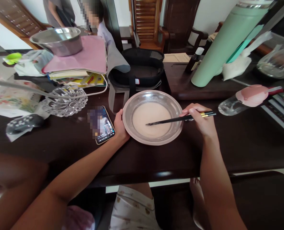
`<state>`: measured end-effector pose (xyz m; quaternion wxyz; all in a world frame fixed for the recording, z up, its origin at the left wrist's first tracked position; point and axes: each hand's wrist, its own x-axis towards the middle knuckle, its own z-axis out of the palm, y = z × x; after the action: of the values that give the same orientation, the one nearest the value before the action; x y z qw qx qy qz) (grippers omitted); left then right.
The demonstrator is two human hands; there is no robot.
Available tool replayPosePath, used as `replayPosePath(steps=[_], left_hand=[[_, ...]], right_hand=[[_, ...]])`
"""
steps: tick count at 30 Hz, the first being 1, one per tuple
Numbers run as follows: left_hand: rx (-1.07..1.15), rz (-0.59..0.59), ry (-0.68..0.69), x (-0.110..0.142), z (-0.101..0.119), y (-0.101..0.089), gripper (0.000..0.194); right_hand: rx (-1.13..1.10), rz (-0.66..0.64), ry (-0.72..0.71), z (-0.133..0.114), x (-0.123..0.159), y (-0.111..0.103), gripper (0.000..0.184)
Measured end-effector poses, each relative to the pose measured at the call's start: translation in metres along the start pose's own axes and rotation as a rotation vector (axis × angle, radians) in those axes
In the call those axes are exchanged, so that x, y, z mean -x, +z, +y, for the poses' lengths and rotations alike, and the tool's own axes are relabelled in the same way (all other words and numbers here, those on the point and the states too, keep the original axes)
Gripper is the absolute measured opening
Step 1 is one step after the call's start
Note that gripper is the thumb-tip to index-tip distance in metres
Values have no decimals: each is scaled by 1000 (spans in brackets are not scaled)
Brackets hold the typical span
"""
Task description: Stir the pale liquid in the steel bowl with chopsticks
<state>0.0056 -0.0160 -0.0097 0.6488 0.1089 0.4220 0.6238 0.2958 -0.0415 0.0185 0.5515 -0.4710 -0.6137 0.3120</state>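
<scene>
A shallow metal bowl (132, 105) sits on the dark wooden table (240, 143) in front of me, holding pale, creamy batter (151, 118). My left hand (119, 126) grips the bowl's left rim. My right hand (201, 119) holds a pair of black chopsticks (177, 119) with gold bands, and their tips rest in the batter near the bowl's middle.
A phone (103, 125) with a lit screen lies just left of the bowl. A cut-glass dish (65, 100), a second steel bowl (57, 40) on a stack of books, a black bag (142, 68), a green flask (225, 41) and a pink-capped bottle (247, 97) crowd the table. A person stands at the back left.
</scene>
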Motion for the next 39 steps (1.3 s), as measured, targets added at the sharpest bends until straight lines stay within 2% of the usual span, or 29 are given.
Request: replayPosePath(steps=[2, 6, 8, 12, 15, 18, 24, 29, 32, 35, 39], left_hand=[[-1, 0, 4, -1, -1, -1, 24], [-12, -9, 10, -1, -1, -2, 26], [-22, -14, 12, -1, -1, -2, 26], [-30, -14, 14, -2, -1, -3, 27], [-25, -6, 19, -1, -1, -2, 25], [-19, -3, 12, -1, -1, -2, 23], [-13, -17, 33, -1, -2, -2, 23], [-17, -15, 32, -2, -3, -3, 25], [-17, -11, 32, -2, -3, -3, 26], [-21, -14, 37, -3, -3, -4, 26], [-20, -18, 54, -5, -5, -5, 27]], right_hand=[[48, 2, -10, -1, -1, 1, 40], [13, 142, 15, 3, 0, -3, 40], [-21, 119, 23, 3, 1, -4, 42], [31, -27, -12, 0, 0, 0, 42], [66, 44, -15, 1, 0, -1, 38], [-10, 129, 11, 4, 0, -4, 38], [20, -42, 6, -1, 0, -1, 40], [-13, 92, 12, 3, 0, -6, 37], [-45, 36, 6, 3, 1, -5, 38], [14, -31, -8, 1, 0, -3, 39], [29, 93, -7, 3, -1, -4, 37]])
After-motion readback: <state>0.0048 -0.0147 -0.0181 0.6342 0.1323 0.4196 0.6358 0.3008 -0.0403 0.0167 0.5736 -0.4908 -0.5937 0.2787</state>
